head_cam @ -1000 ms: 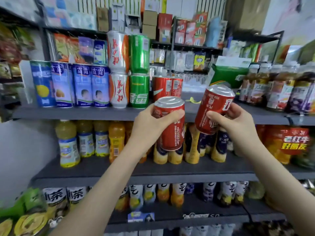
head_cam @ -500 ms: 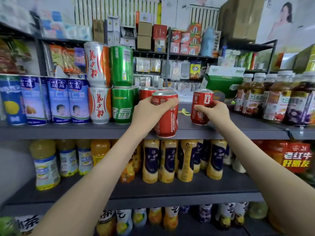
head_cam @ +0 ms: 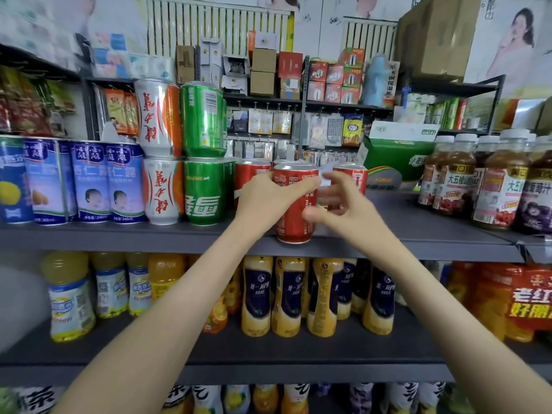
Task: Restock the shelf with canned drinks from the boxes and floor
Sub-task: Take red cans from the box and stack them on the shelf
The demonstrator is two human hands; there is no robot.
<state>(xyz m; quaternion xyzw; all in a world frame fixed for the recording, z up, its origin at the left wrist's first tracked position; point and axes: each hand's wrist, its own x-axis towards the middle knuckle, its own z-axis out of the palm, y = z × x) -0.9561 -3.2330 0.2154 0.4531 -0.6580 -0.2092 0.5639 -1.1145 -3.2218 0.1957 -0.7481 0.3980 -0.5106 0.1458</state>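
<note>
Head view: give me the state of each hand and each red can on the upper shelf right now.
left hand: closed on the front red can.
front red can: upright at the shelf edge, gripped.
right hand: open, fingers spread, holding nothing.
right red can: upright on the shelf, released.
back red cans: upright, beside the green cans.
</note>
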